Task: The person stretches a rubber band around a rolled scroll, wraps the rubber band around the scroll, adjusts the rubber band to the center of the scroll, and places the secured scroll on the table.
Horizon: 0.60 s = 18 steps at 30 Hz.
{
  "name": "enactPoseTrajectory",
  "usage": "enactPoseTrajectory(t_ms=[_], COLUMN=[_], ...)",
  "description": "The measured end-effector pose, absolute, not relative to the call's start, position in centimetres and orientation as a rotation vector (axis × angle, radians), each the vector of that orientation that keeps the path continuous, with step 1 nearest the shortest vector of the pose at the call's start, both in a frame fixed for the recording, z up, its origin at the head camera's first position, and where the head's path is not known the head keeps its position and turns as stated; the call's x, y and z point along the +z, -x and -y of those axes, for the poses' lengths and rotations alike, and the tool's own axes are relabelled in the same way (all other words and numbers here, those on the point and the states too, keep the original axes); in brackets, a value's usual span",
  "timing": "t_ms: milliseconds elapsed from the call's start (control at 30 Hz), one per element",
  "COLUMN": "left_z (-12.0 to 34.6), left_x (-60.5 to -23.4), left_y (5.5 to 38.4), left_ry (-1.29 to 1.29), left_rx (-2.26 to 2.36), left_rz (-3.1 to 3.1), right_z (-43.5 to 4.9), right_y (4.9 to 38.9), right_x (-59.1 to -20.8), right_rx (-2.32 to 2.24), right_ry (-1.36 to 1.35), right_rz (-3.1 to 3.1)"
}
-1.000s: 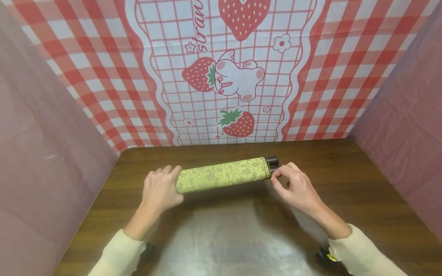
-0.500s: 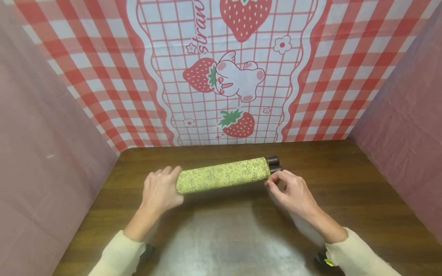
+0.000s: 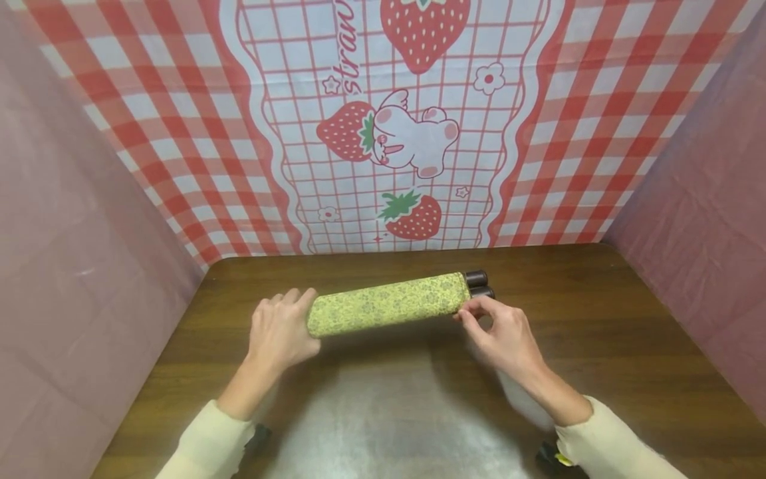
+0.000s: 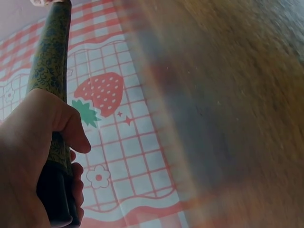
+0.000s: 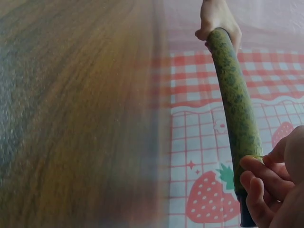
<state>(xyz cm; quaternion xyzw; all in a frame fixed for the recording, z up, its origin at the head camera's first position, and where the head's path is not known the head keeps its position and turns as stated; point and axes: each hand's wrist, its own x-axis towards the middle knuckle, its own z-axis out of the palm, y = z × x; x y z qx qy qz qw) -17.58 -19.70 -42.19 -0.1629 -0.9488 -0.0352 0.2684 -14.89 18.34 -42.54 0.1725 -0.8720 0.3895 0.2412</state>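
Observation:
A rolled scroll point(image 3: 389, 306) in yellow-green patterned cloth is held above the table, its right end slightly raised in the head view. Two dark rod ends point(image 3: 482, 292) stick out side by side at the right. My left hand point(image 3: 284, 330) grips the left end, thumb and fingers wrapped round it; a black end point(image 4: 54, 197) shows below the palm in the left wrist view. At the near right edge my right hand point(image 3: 499, 332) has thumb and forefinger pinched together. Between those fingertips, the right wrist view shows a thin yellow cord point(image 5: 259, 156) against the scroll.
A brown wooden table point(image 3: 598, 319) lies under both hands. Behind it hangs a red-and-white checked cloth point(image 3: 568, 133) with strawberry prints. Pink cloth walls point(image 3: 688, 166) enclose the left and right sides.
My right hand has slid left and a little down along the scroll's right end, uncovering more of the near rod end. The left hand keeps its grip, nearly still.

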Motion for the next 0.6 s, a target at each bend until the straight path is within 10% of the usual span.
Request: enactPoseTrajectory(t_ms=[600], left_z=[20.03], left_x=[-42.87], left_y=[17.71], left_ry=[0.554], left_rx=[-0.031], left_rz=[2.375], right_z=[-18.81], right_y=[14.96], right_x=[-42.42], right_rx=[1.019], right_ry=[-0.373], right_rz=[2.442])
